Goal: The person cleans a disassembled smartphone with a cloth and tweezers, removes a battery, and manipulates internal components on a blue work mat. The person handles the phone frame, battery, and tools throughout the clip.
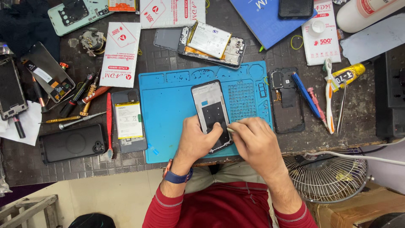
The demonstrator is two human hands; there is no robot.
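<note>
Presently, left hand [197,141] grip clasps the phone frame [210,112] on the blue mat [164,109]; right hand [255,141] grip pinches a thin tool [230,125] against the frame's edge.

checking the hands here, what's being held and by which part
The left hand pins the phone frame on the blue mat by its lower end, thumb across it. The right hand pinches something thin at the frame's right edge; what it is cannot be told.
</note>
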